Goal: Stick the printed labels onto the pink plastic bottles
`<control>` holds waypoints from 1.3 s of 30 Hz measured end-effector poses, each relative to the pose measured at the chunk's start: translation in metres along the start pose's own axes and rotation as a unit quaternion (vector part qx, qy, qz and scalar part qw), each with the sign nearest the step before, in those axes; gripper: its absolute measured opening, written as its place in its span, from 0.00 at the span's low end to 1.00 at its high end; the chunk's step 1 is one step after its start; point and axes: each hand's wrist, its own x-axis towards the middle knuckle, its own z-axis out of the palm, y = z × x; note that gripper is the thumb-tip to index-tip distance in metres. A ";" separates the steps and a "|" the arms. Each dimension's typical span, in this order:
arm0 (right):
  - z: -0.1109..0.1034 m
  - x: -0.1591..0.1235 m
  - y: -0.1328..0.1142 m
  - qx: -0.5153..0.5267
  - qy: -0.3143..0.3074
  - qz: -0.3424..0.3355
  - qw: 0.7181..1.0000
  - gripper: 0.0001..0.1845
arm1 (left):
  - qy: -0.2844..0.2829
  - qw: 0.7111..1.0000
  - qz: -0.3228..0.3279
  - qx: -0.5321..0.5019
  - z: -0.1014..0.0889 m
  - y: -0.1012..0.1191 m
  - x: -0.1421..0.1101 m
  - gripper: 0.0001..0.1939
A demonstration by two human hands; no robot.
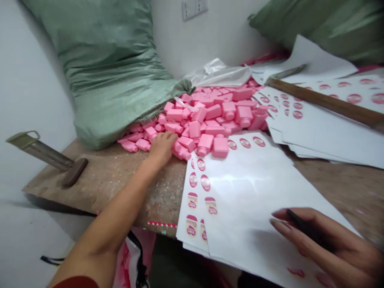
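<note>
My left hand [162, 147] reaches forward to the near edge of a heap of small pink plastic bottles [207, 116] on a worn wooden table [120, 180]; its fingers curl into the heap and their tips are hidden. My right hand [327, 244] lies at the lower right on a white sticker sheet [255, 200], fingers stretched out, with a thin dark pen-like tool [303, 228] held between them. Pink oval and bottle-shaped stickers [205, 183] line the sheet's left side.
A large green woven sack [111, 68] leans on the wall behind the heap, another [324, 24] at the top right. More sticker sheets [324, 116] lie at the right under a wooden handle [330, 103]. A metal tool [45, 154] rests at the table's left edge. Clear plastic bag [219, 72].
</note>
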 end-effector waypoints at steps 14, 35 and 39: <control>0.019 -0.002 -0.032 -0.084 -0.212 -0.067 0.971 0.18 | -0.136 0.967 -0.116 -0.181 -0.012 0.080 -0.143 0.18; 0.057 0.031 -0.036 -0.317 -0.127 -0.207 0.917 0.05 | -0.070 0.461 -0.361 -0.807 0.036 0.095 -0.083 0.14; 0.059 0.030 -0.040 -0.344 -0.129 -0.196 0.909 0.07 | -0.073 0.454 -0.372 -0.806 0.034 0.097 -0.083 0.15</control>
